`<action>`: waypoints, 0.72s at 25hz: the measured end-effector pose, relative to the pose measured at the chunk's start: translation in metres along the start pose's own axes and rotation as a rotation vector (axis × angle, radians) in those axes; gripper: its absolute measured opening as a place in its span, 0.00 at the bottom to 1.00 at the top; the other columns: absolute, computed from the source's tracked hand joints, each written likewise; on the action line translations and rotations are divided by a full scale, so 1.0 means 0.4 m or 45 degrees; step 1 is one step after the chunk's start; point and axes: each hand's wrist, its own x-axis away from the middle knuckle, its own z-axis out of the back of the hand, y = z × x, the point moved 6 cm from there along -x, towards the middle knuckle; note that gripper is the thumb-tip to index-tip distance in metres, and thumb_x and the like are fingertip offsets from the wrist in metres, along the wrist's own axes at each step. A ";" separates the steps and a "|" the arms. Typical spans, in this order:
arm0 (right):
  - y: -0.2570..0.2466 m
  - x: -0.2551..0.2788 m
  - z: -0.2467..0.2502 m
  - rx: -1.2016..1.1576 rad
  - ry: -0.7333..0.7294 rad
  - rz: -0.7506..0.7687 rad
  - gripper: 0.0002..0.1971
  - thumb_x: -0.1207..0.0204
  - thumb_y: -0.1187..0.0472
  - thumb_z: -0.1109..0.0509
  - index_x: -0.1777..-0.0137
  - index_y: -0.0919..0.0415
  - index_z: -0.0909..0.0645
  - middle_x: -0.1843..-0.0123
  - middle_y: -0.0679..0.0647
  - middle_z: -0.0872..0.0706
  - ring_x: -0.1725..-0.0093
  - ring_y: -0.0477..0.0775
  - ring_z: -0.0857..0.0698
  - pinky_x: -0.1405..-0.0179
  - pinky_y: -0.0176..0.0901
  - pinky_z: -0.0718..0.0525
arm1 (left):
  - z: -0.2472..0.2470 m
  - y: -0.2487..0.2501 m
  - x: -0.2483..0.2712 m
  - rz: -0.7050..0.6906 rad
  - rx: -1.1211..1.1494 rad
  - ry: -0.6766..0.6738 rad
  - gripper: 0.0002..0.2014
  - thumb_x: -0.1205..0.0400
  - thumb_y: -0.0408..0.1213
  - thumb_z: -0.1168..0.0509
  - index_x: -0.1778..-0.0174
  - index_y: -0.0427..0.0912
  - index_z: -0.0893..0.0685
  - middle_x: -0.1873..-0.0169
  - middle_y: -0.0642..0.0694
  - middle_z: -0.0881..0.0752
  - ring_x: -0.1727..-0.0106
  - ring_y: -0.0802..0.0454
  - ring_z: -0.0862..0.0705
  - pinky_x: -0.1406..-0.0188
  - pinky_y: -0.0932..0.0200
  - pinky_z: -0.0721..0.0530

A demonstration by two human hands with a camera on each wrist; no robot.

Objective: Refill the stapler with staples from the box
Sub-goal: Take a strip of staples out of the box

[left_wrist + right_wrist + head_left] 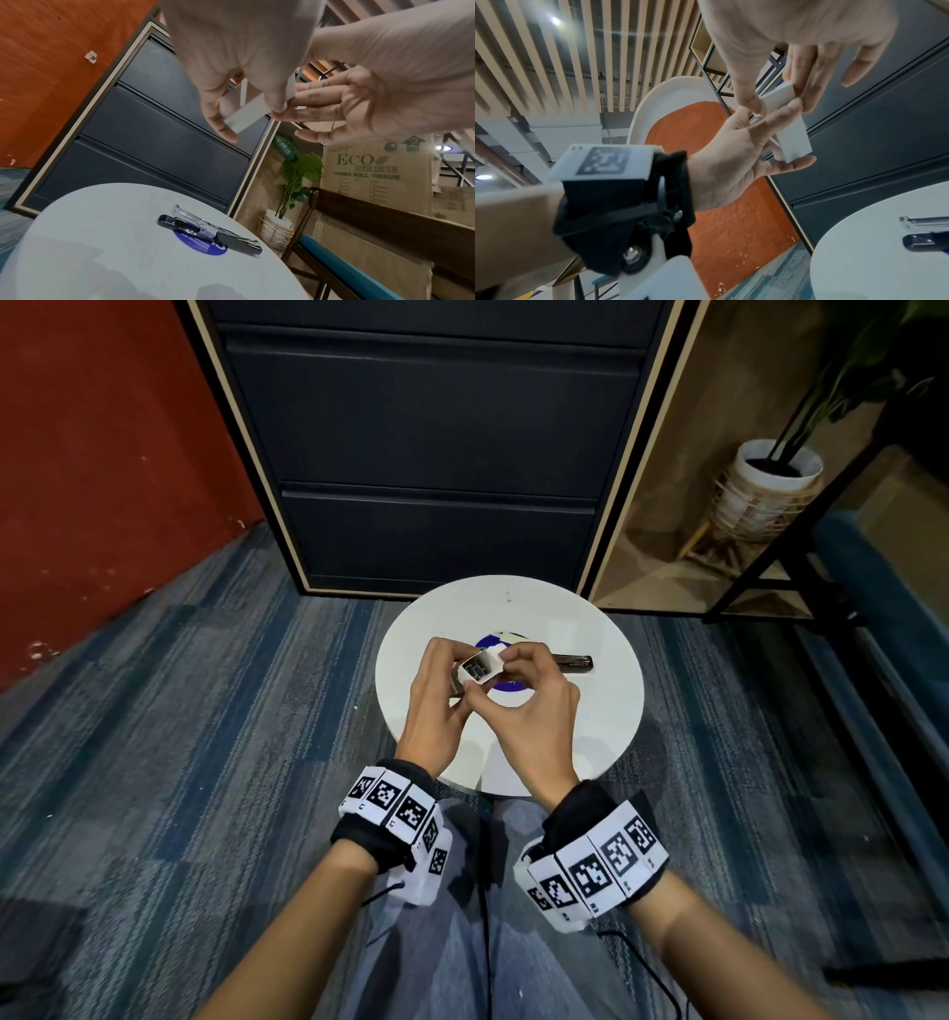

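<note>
Mid-frame, the left hand grips the small white cardboard staple box; right hand pinches its open flap; black stapler lies opened on the round white desk.

office | filing cabinet | carpet tiles | tissue carton

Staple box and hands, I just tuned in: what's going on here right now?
A person holds the small white staple box above the round white table. The left hand grips the box body, and the right hand pinches its open end, where dark staples show inside. The stapler lies opened out flat on the table, its metal channel exposed, untouched by either hand. No staples are loaded yet.
</note>
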 end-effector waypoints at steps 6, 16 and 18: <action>0.006 -0.003 -0.005 0.044 -0.027 0.007 0.17 0.35 0.56 0.20 0.49 0.53 0.21 0.56 0.48 0.11 0.51 0.50 0.13 0.42 0.52 0.17 | -0.018 -0.009 0.001 0.069 0.134 -0.106 0.30 0.21 0.16 0.41 0.26 0.47 0.26 0.52 0.55 0.29 0.50 0.47 0.20 0.42 0.58 0.13; 0.061 -0.033 -0.001 -0.495 -0.077 -0.299 0.14 0.34 0.70 0.20 0.49 0.62 0.15 0.54 0.53 0.11 0.59 0.49 0.13 0.49 0.40 0.13 | -0.011 0.041 -0.068 -0.359 -1.041 -0.331 0.20 0.23 0.27 0.37 0.38 0.50 0.23 0.39 0.51 0.21 0.35 0.49 0.28 0.52 0.49 0.25; 0.079 -0.042 -0.014 -0.743 -0.072 -0.482 0.16 0.32 0.73 0.23 0.44 0.66 0.15 0.47 0.61 0.10 0.47 0.56 0.11 0.36 0.49 0.16 | -0.013 0.072 -0.098 -0.546 -1.324 -0.321 0.17 0.25 0.27 0.40 0.43 0.49 0.20 0.43 0.49 0.17 0.38 0.45 0.21 0.58 0.48 0.24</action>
